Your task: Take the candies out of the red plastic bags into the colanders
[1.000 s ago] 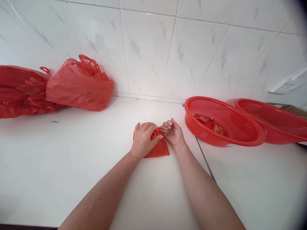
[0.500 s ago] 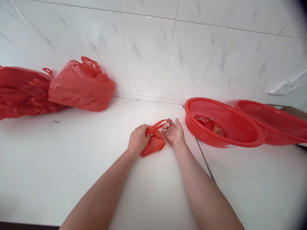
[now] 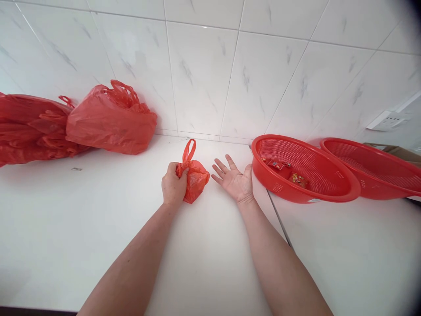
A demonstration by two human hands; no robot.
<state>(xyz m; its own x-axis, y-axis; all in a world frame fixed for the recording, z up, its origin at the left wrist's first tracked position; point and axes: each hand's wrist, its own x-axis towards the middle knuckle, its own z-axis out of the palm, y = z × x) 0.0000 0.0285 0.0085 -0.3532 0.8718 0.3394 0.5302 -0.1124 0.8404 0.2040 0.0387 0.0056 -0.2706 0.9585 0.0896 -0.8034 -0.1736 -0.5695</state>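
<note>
Left hand (image 3: 174,183), fingers closed on one small red bag (image 3: 196,181), above the table's (image 3: 210,272) middle, toward its wall edge. Right hand (image 3: 237,181), palm up, fingers spread and empty, lies between bag and two red baskets (image 3: 279,175).

Bright; soft shadows; dark right corners.

The kind of room is unclear: a white worktop (image 3: 210,263) (two surfaces meeting at a dark seam) runs along a marble-patterned tiled wall (image 3: 200,74) with a socket panel (image 3: 386,120).
</note>
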